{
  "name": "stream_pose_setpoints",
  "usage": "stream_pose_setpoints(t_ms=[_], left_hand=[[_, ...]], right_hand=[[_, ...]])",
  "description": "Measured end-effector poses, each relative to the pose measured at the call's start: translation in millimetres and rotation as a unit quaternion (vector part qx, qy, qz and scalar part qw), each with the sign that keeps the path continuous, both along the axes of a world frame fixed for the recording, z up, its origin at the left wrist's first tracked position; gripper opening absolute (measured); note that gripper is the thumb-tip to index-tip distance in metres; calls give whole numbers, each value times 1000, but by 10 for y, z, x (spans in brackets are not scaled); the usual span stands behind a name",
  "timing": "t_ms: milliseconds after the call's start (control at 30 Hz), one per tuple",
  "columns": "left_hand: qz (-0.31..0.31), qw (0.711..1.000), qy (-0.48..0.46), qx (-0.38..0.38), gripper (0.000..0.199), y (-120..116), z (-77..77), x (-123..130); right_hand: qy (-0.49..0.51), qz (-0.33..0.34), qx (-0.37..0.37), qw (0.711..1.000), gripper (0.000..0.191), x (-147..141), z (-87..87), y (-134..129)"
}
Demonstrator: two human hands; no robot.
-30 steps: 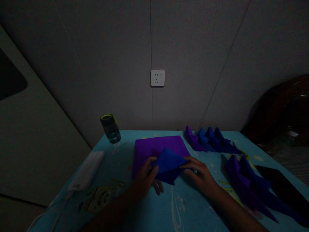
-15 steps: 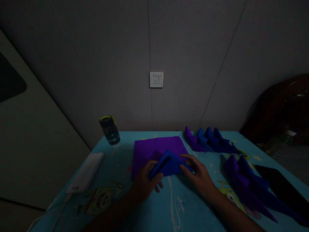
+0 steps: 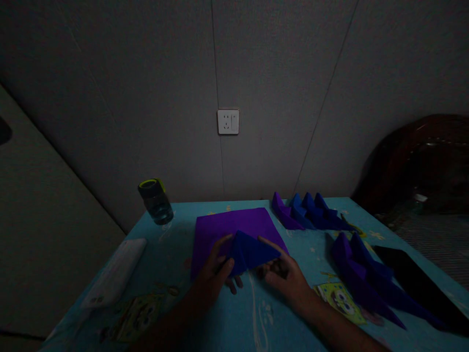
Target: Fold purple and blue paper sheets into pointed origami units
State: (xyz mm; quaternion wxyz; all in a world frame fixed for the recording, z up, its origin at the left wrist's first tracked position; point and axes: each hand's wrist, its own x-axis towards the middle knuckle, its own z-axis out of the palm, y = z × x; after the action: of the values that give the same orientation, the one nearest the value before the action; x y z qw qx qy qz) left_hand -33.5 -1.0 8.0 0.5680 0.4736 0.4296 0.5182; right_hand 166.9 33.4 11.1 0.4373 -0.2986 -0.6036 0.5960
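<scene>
A blue piece of folded paper (image 3: 252, 253), triangular in outline, is held up between my two hands over the near part of a purple paper sheet (image 3: 227, 222). My left hand (image 3: 214, 271) grips its left edge, thumb in front and fingers behind. At the right side, my right hand (image 3: 286, 276) supports it with the index finger along the upper right edge; the other fingers are curled below and partly in shadow. The purple sheet lies flat on the patterned blue tablecloth (image 3: 282, 313).
Folded paper boats (image 3: 308, 212) stand in a row at the back right. A purple paper boat (image 3: 361, 281) and a blue one lie nearer, beside a black flat object (image 3: 417, 274). On the left are a water bottle (image 3: 156, 201) and a white power bank-like block (image 3: 115, 273).
The folded paper has been turned and shows a flatter triangular face. My right thumb has come off its front and sits lower. The whole view has shifted slightly.
</scene>
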Motion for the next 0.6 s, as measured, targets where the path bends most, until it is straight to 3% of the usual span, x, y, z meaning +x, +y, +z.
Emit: stream_pose_setpoints(t_ms=[167,267,333,433,600], left_hand=[[-7,985,169,40,55,-41,-46,-22],[30,954,268,131,47,-52,-80,-34],[8,936,294,191,46,-64,-89,-37],[-56,922,314,219,47,-95,-85,-39],[-58,905,352,230,48,-145,-111,-57]], right_hand=[[-55,-8,79,995,61,-29,-58,-67],[-91,-18,133,987,55,-25,-40,-62],[-118,-29,168,978,42,-23,-18,-58],[-141,-41,201,968,29,-21,3,-70],[-150,-13,229,962,45,-16,-17,-124]])
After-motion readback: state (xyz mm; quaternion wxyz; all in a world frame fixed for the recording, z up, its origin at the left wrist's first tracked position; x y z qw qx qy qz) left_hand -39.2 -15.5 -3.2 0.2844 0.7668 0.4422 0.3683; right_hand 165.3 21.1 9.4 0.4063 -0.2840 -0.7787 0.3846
